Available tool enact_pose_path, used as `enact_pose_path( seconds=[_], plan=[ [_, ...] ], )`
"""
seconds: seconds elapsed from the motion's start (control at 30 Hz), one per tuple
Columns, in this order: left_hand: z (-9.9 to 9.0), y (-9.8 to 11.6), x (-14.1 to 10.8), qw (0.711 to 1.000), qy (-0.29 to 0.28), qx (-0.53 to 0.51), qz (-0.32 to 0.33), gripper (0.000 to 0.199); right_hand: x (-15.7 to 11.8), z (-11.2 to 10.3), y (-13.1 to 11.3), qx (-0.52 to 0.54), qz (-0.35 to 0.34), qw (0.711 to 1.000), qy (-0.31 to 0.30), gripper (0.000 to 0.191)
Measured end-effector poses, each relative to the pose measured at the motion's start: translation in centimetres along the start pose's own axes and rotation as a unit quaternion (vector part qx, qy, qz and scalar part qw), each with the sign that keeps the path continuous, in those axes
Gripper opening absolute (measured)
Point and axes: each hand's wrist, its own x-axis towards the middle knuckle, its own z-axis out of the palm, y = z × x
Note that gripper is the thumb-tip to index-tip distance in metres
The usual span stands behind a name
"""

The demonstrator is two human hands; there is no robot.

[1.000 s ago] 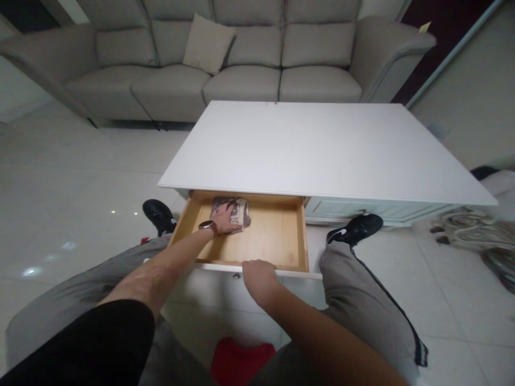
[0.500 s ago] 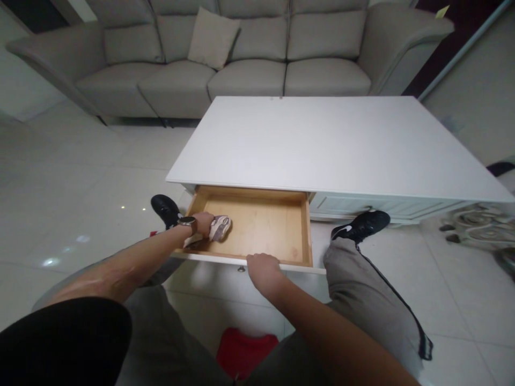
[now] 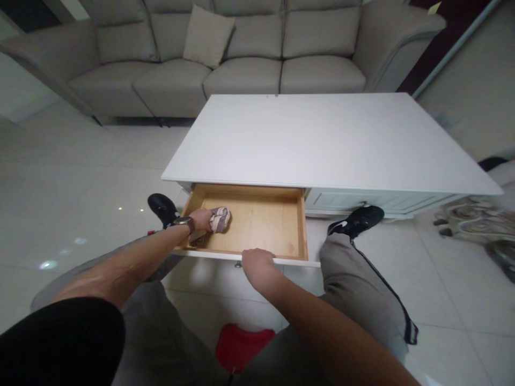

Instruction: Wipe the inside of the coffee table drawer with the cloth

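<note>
My left hand, with a watch on its wrist, is closed around a bunched striped cloth inside the left part of an open wooden drawer. Part of the cloth hangs below the fingers near the drawer's front left corner. My right hand grips the top edge of the drawer's white front panel, just right of a small round knob. The right fingertips curl over the edge, and the thumb is hidden.
The drawer belongs to a white coffee table, with a shut drawer on its right. A grey sofa with a cushion stands behind. My shoes flank the open drawer. Something red is below me, and a carved base stands at right.
My left hand has moved the cloth slightly toward the back and right of the drawer. The right hand keeps its grip on the front panel. The whole view has shifted slightly.
</note>
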Motion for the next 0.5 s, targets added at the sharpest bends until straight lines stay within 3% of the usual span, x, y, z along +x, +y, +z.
enact_pose_path(
  seconds=[0.37, 0.5],
  plan=[
    [-1.0, 7.7, 0.5, 0.989, -0.064, 0.018, 0.130, 0.058, -0.1, 0.0, -0.4, 0.009, 0.007, 1.000, 0.002, 0.042],
    [-0.6, 10.4, 1.4, 0.982, -0.023, -0.008, 0.189, 0.073, -0.1, 0.1, -0.5, 0.009, 0.006, 1.000, 0.006, 0.044]
  ],
)
